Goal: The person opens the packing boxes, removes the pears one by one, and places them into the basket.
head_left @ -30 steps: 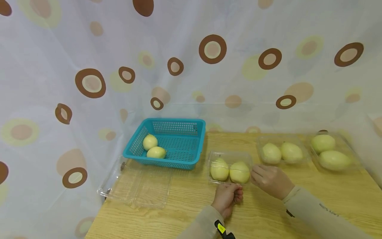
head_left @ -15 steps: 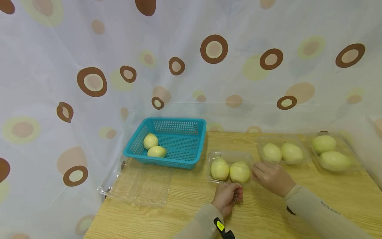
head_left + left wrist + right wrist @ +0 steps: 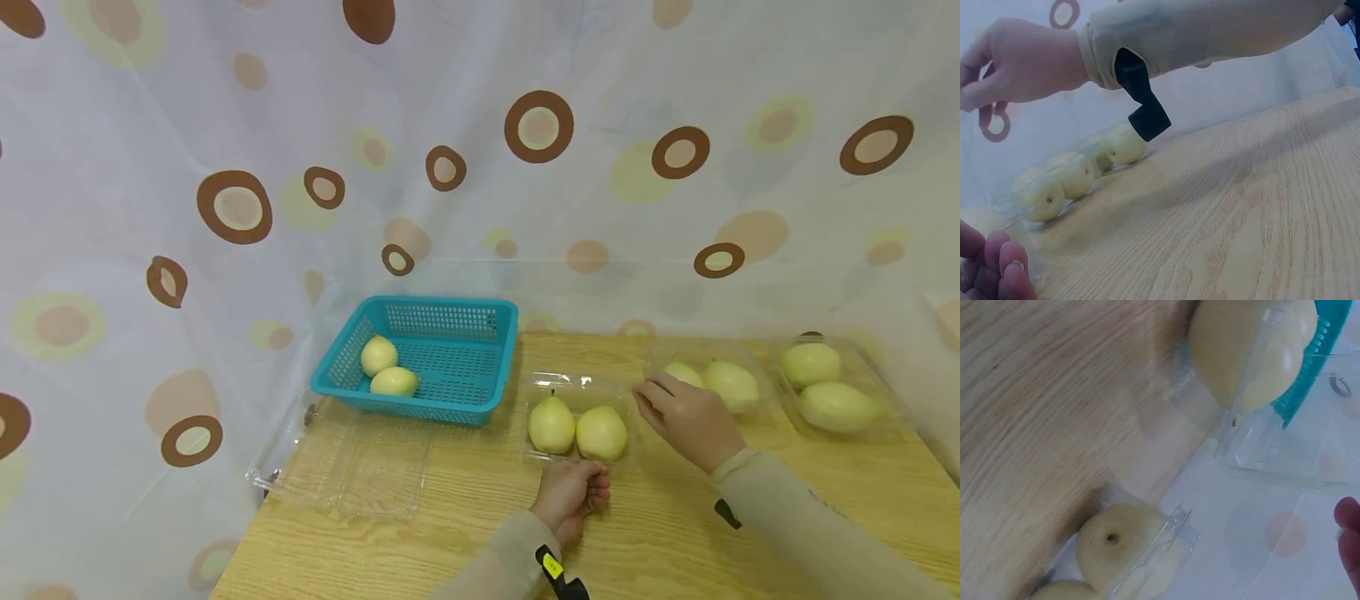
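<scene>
Both hands are at a clear plastic clamshell box (image 3: 577,461) with two yellow pears (image 3: 551,426) side by side inside. My left hand (image 3: 567,496) is at its front edge, fingers curled against the rim. My right hand (image 3: 688,417) is raised at the box's right side, thumb and fingers pinching the clear lid (image 3: 558,382). In the right wrist view the lid (image 3: 1297,478) stands tilted up above a pear (image 3: 1244,353), with the right fingertips (image 3: 1350,515) close to its edge. The exact pinch point is out of frame there.
A blue basket (image 3: 420,406) holding two pears (image 3: 393,382) stands at the back left. Before it lies an opened clamshell box (image 3: 378,471). Two clamshells with pears (image 3: 731,385) (image 3: 836,406) stand at the back right. A patterned curtain (image 3: 465,208) hangs behind the wooden table (image 3: 465,533).
My right hand has risen up and away from the table beside the box, and the lid has tilted up with it. The left hand has stayed at the front edge.
</scene>
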The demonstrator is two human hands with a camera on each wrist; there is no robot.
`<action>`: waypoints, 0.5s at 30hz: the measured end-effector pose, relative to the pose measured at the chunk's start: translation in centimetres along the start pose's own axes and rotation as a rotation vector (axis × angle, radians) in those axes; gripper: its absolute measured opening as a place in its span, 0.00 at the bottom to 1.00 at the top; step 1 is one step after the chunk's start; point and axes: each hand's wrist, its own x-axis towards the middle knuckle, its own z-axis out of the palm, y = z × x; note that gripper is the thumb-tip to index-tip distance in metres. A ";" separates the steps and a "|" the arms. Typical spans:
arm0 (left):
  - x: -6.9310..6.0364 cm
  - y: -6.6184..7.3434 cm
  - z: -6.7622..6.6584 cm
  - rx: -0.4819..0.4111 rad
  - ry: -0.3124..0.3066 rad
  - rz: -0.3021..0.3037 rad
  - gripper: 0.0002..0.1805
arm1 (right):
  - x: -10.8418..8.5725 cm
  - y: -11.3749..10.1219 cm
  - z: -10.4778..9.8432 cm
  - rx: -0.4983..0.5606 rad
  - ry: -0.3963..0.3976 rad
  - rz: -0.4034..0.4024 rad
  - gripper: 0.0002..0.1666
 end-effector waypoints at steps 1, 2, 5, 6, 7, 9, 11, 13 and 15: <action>0.0 0.0 0.0 0.003 -0.002 0.000 0.08 | 0.1 0.2 0.1 0.012 -0.013 0.035 0.26; 0.0 0.1 0.0 0.004 -0.004 0.000 0.08 | 0.2 0.3 0.1 0.024 -0.025 0.066 0.27; 0.0 0.2 0.0 0.006 -0.018 0.007 0.08 | 0.6 0.8 0.4 0.067 -0.055 0.156 0.24; 0.0 0.2 0.0 0.007 -0.021 0.010 0.08 | 0.7 1.0 0.5 0.086 -0.066 0.188 0.20; 0.1 0.2 0.0 0.008 -0.023 0.013 0.08 | 0.9 1.1 0.6 0.103 -0.081 0.223 0.16; 0.1 0.2 0.0 0.012 -0.022 0.013 0.08 | 1.3 1.5 0.9 0.143 -0.104 0.298 0.09; 0.1 0.2 -0.1 0.020 -0.017 0.009 0.08 | 1.7 1.7 1.1 0.191 -0.126 0.371 0.05; 0.1 0.1 -0.1 0.023 -0.012 0.005 0.08 | 2.0 1.9 1.4 0.234 -0.130 0.425 0.05; 0.0 0.1 -0.2 0.025 -0.009 0.000 0.08 | 2.3 2.2 1.7 0.268 -0.127 0.463 0.06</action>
